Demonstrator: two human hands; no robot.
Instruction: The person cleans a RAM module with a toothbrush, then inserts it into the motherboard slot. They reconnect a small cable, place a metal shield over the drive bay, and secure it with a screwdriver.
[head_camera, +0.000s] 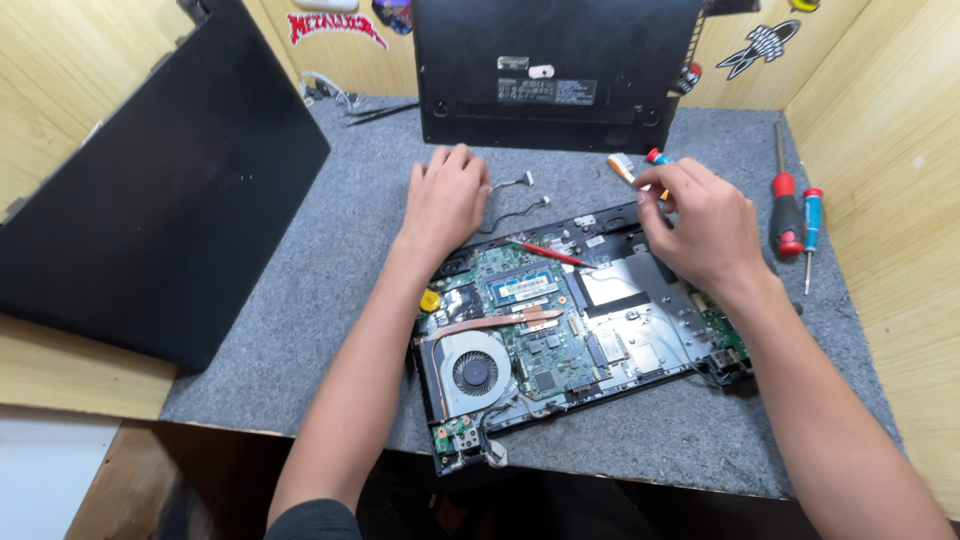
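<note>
An opened laptop base lies on the grey mat, showing its green circuit board, a round fan and a copper heat pipe. My left hand rests palm down on the base's far left corner, fingers spread and holding nothing. My right hand hovers over the far right corner with its fingers pinched around a small screwdriver, whose blue and red cap sticks out above them. A thin red-handled tool lies across the board between my hands.
The laptop's black bottom cover leans against the back wall. A large black panel stands at the left. Two screwdrivers lie at the right, an orange brush and loose cables behind the base. Wooden walls enclose the mat.
</note>
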